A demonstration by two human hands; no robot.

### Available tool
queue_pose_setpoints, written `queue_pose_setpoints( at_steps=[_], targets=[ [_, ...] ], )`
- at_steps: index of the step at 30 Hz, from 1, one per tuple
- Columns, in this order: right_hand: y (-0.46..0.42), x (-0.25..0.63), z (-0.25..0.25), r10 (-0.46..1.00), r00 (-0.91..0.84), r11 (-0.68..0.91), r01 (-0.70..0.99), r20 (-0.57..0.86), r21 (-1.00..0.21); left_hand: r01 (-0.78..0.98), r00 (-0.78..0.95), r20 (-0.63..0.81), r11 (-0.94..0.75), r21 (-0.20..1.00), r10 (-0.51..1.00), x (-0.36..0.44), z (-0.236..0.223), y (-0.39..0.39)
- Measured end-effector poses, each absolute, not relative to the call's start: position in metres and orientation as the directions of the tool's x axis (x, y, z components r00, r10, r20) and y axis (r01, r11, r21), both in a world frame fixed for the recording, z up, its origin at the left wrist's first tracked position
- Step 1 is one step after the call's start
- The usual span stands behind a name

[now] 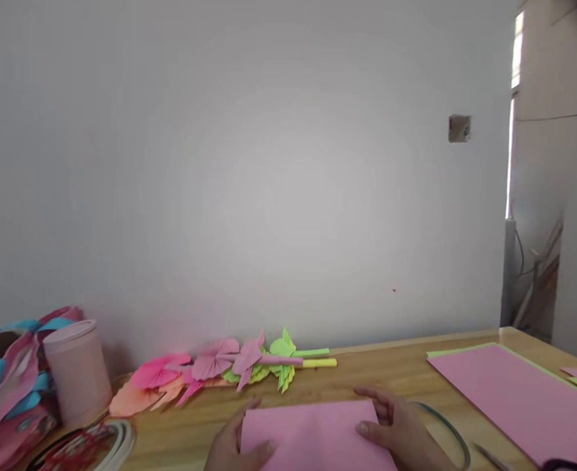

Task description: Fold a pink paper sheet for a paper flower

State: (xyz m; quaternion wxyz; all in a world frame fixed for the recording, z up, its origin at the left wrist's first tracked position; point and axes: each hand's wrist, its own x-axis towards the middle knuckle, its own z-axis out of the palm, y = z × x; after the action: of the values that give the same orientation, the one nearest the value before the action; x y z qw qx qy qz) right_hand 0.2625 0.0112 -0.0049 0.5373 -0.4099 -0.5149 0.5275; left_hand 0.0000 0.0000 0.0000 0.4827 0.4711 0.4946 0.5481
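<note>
One pink paper sheet [315, 435] was held between left hand [230, 446] and right hand [400, 426], each grip pinching a side edge, long axis indeterminable.

beyond the held sheet [313, 435], paper flowers [214, 360] block the left, with passage between them and the stacked sheets [514, 402].

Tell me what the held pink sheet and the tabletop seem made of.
The pink sheet looks like matte paper or thin card: evenly coloured, with crisp edges. The tabletop seems to be smooth wood or wood-look laminate, judging by its streaky grain.
</note>
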Motion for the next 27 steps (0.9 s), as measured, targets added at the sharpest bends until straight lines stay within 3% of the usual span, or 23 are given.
queue_pose_setpoints(
  at_steps=[3, 9, 19, 23, 27],
  targets=[
    [0.008, 0.262, -0.003, 0.981, -0.158, 0.101, -0.087, 0.114, -0.991, 0.007, -0.055, -0.001, 0.002, 1.0, 0.998, 0.002, 0.012, -0.006],
    [0.004, 0.264, 0.01, 0.983, -0.088, 0.162, 0.041, 0.158, -0.986, -0.011, 0.038, -0.083, 0.084, 0.996, 0.996, 0.006, 0.021, -0.016],
    [-0.002, 0.265, 0.01, 0.948, -0.013, 0.312, 0.223, 0.317, -0.923, -0.068, 0.123, -0.04, 0.049, 0.997, 0.992, 0.005, 0.022, -0.024],
    [-0.003, 0.265, 0.012, 0.946, -0.02, 0.32, 0.209, 0.323, -0.924, -0.091, 0.171, -0.038, 0.054, 0.994, 0.985, 0.004, 0.021, -0.024],
    [-0.006, 0.264, 0.014, 0.968, -0.068, 0.25, 0.12, 0.243, -0.961, -0.132, 0.224, -0.029, 0.06, 0.99, 0.974, 0.003, 0.021, -0.022]
  ],
)
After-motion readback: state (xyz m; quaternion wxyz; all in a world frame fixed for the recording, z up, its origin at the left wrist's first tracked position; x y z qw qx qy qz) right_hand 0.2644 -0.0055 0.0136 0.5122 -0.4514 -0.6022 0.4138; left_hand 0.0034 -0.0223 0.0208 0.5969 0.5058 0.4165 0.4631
